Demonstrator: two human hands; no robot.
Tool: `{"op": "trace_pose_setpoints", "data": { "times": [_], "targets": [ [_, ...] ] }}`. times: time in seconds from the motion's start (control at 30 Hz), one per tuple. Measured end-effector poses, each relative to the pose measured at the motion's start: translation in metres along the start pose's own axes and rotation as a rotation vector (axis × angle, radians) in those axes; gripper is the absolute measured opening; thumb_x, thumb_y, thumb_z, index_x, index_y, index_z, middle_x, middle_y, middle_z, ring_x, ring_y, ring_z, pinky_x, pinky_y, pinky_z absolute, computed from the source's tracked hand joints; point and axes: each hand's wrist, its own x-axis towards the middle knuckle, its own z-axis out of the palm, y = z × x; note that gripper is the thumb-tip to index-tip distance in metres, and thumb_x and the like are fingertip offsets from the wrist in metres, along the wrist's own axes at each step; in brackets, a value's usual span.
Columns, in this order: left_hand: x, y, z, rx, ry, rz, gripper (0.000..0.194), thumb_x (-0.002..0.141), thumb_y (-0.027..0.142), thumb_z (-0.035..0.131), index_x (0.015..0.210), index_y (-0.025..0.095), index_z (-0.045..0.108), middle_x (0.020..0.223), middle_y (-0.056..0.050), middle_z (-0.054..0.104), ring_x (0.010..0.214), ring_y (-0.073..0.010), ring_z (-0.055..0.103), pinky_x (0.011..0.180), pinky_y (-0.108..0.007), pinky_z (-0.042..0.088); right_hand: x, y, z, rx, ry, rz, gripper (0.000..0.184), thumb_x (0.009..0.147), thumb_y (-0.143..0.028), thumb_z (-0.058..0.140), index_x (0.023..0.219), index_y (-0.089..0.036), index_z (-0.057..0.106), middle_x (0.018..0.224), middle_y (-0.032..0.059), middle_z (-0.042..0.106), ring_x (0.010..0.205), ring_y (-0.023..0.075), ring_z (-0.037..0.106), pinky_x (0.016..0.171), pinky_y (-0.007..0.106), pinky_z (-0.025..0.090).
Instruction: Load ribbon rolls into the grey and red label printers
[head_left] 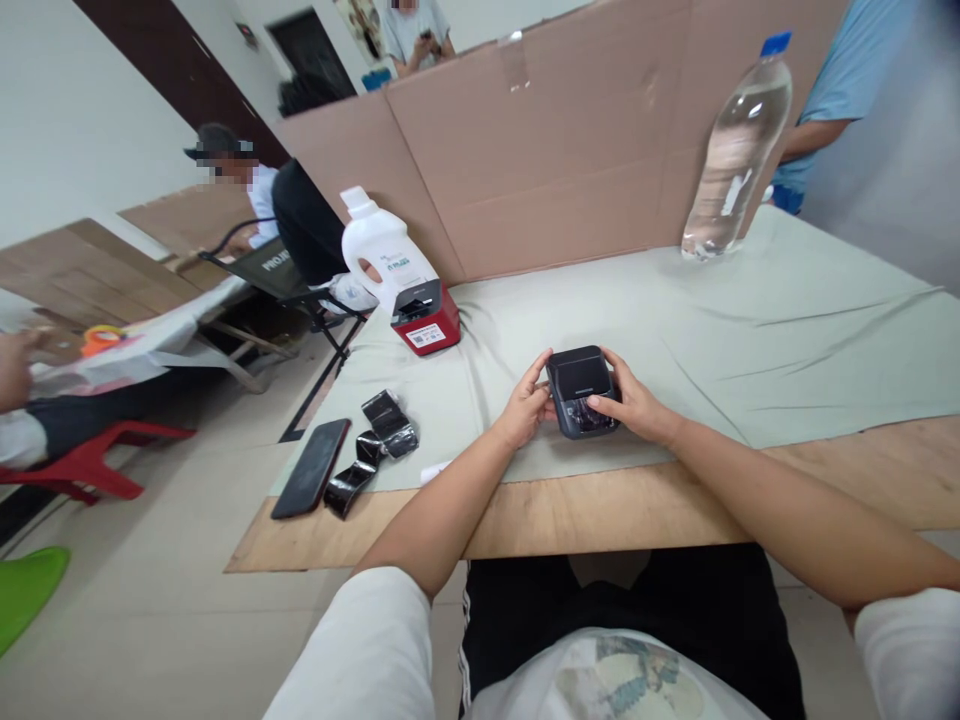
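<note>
A small black device [581, 385], which looks like a portable label printer, is held between my two hands just above the cloth-covered table. My left hand [525, 405] grips its left side, fingers curled against the edge and partly hidden beneath it. My right hand [636, 400] wraps the right side, with the thumb lying across the glossy lower part of its top face. Left of my hands, crumpled shiny black strips [366, 455] lie beside a dark phone [311, 468]. A small white piece [435, 471] shows partly behind my left forearm.
A red and black box-shaped device [427, 320] with a white label stands in front of a white jug [386, 245]. A large clear bottle [739, 155] with a blue cap stands at the back right, by a cardboard partition [540, 160]. Several people are beyond the table.
</note>
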Motion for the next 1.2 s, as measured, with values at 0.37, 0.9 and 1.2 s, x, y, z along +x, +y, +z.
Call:
{"op": "trace_pose_setpoints", "data": {
  "times": [0.37,0.9,1.2],
  "targets": [
    [0.001,-0.006,-0.003,-0.041,0.001,-0.062,0.079,0.073,0.029,0.069,0.146,0.027,0.038,0.077,0.003,0.064,0.057,-0.0091,0.057,0.059,-0.022,0.049,0.006,-0.008,-0.021,-0.053,0.098,-0.048,0.069,0.074,-0.068,0.065,0.122,-0.019,0.055,0.115,0.0127,0.066,0.105,0.0267,0.063,0.088,0.042,0.051],
    [0.001,-0.006,-0.005,0.273,-0.039,-0.047,0.079,0.072,0.027,0.063,0.147,0.017,0.039,0.068,0.004,0.059,0.053,-0.0101,0.056,0.051,-0.021,0.044,0.012,0.003,-0.021,-0.136,0.343,0.139,0.058,0.079,-0.077,0.047,0.068,-0.021,0.056,0.07,0.0037,0.065,0.062,0.0161,0.058,0.063,0.031,0.047],
    [0.0,-0.004,0.002,0.639,0.116,-0.019,0.049,0.087,0.03,0.046,0.132,0.012,0.058,0.055,0.002,0.056,0.047,-0.0135,0.052,0.054,-0.026,0.044,0.01,0.005,-0.017,-0.341,0.291,0.05,0.034,0.081,-0.053,0.054,0.074,-0.021,0.061,0.068,0.0013,0.064,0.064,0.0167,0.056,0.063,0.032,0.045]
  ]
}}
